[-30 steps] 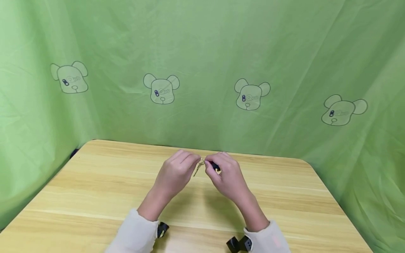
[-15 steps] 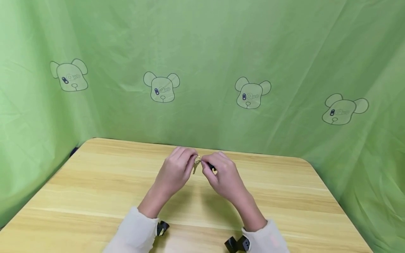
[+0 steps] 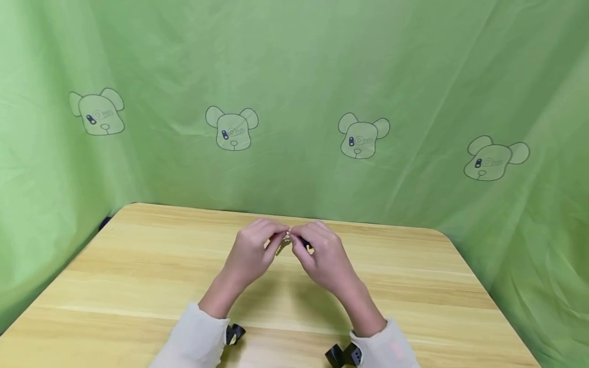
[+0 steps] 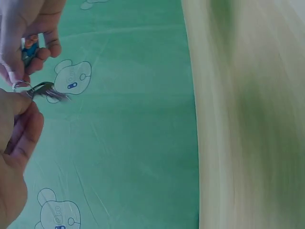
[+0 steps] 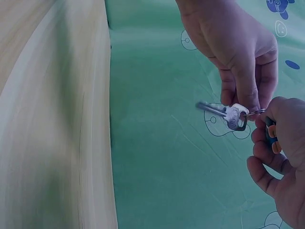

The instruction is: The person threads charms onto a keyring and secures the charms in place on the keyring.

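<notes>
Above the far part of the table, both hands meet fingertip to fingertip around a thin metal key ring [image 5: 257,111]. My left hand [image 3: 253,250] pinches the ring close to where the key hangs. A silver key [image 5: 234,117] dangles from it, blurred at its blade; whether a second key lies behind is hard to tell. From the other side, my right hand [image 3: 324,255] pinches the ring between thumb and forefinger. A small dark blue and orange fob [image 5: 271,136] sits within the right fingers, partly hidden by them.
The wood-grain table [image 3: 138,276] has rounded far corners. Green curtains [image 3: 294,168] printed with bear heads hang behind it and along both sides. Black wrist cameras [image 3: 342,355] show at both light sleeves [image 3: 193,337].
The hands have drawn slightly closer together, and both have shifted a little to the left. The key has swung between them; both still grip the ring.
</notes>
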The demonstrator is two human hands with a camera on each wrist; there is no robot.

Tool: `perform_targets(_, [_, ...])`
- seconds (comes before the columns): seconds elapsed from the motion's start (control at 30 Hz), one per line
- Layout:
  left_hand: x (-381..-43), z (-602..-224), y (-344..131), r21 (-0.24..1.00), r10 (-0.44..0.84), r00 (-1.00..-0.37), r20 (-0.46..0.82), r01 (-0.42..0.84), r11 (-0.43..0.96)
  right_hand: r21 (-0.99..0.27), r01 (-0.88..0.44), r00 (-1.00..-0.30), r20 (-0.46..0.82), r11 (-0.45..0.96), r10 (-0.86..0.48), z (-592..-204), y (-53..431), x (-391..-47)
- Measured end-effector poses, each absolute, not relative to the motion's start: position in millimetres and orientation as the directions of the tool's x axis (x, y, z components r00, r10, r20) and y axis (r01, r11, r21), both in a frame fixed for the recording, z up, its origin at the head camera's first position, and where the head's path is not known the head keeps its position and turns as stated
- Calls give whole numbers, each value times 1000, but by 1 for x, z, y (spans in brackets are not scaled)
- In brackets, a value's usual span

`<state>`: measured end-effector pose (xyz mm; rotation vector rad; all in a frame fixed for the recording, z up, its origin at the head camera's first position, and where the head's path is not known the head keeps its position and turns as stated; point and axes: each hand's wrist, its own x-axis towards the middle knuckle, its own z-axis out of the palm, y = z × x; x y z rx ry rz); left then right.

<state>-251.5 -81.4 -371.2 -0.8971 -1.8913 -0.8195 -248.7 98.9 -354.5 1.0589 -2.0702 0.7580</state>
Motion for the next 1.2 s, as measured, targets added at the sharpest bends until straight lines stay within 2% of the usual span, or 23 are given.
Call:
perform_targets(0.13, [-251,-372,-82,355,161,-466,870,819,452,-183,-844,-439,777,505,-452,-355,98,-248])
perform_targets(0.23, [-251,-371,-83,417,144,-507,850,814,404,-186,-841,-440,781,508,-443,-356,98,-249])
perform_targets(0.5, [-250,-369,-85,265,252,-422,871,835,482,-187,-829,-452,779,527,-435,-354,101,-249])
perform_targets(0.73, [-251,-372,-82,320,215,-467,857,812,489,-167,-832,-446,769,529,-458,-355,101,-249])
perform_targets(0.97, [-250,-372,-83,263,266,-439,858,821,508,-171,-828,-448,775,534,-446,-356,102,-250])
perform_targets(1.2, [-250,-370,-83,287,233,-457,858,804,520,-161,-829,-445,770,535,-458,-356,102,-251])
